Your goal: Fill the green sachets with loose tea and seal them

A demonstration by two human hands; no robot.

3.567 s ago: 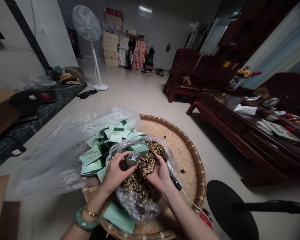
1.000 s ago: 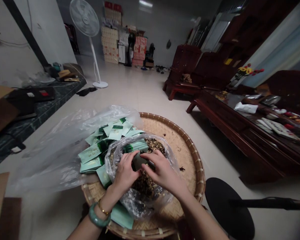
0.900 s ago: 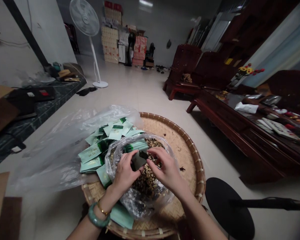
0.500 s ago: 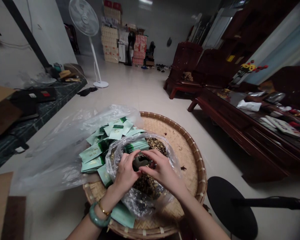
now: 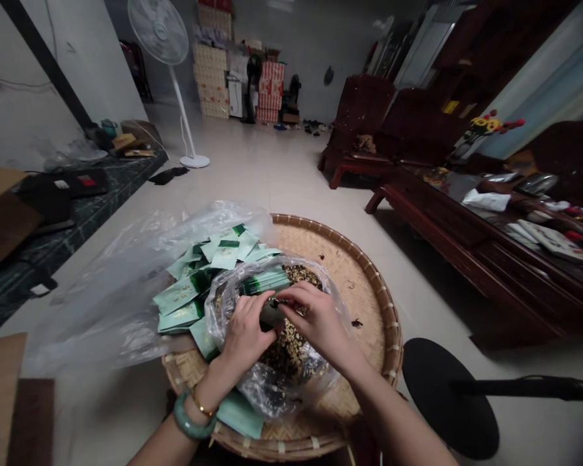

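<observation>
Grip: the left hand [image 5: 245, 336] and right hand [image 5: 318, 320] meet at frame centre, fingers closed from both sides on a small dark packet [image 5: 271, 315], most of it hidden behind them. The packet sits just above a heap of dried flower-like tea [image 5: 291, 349] in the open mouth of a clear plastic bag [image 5: 267, 388], which rests on a round woven bamboo tray [image 5: 330, 241] at lower centre. A bundle of green sachets [image 5: 265, 283] lies inside the bag's far side. More green sachets [image 5: 184, 296] are piled just left of it, on a wide plastic sheet [image 5: 97, 310]. A jade bangle [image 5: 187, 414] circles the left wrist. Risk, as judged: pressure from the wrists could slump the soft bag mouth and spill tea onto the tray, where a stray dark bit [image 5: 357, 322] already lies. A hard pinch could also tear the packet. The packet looks dark and slightly glossy, with its print and seal too hidden to read.
</observation>
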